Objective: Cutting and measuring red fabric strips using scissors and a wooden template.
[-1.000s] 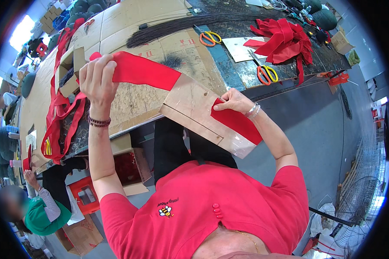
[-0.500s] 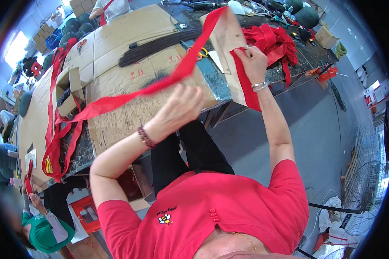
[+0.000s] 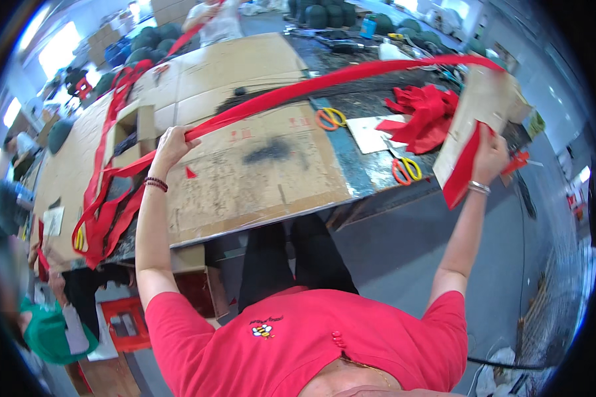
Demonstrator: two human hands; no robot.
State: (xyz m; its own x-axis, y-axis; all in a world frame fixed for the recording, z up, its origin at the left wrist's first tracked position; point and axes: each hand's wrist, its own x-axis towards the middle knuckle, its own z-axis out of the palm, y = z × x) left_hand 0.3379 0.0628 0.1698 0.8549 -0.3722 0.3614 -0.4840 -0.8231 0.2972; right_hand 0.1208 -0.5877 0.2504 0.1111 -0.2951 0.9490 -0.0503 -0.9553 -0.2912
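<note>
My left hand (image 3: 173, 147) is closed round a long red ribbon (image 3: 311, 83) above the left part of the cardboard sheet. From there the ribbon runs taut to the far end of a pale flat board (image 3: 473, 99), over which it passes. At the right, my right hand (image 3: 491, 159) grips this board, with a red strip lying along its near face under my fingers. The board tilts, held up off the table. Left of my left hand, the ribbon trails down into loose red lengths (image 3: 94, 225) by an open cardboard box (image 3: 146, 126).
A heap of red strips (image 3: 427, 122) lies beside the board. Orange-and-yellow scissors (image 3: 406, 171) sit at the table's front edge, another pair (image 3: 330, 119) farther back. Dark bristles (image 3: 245, 99) lie under the ribbon. Co-workers handle red ribbon at the far side and lower left.
My left hand has moved left and is now closed on the ribbon, pulling it straighter. My right hand and the board have moved right, uncovering scissors and a white sheet.
</note>
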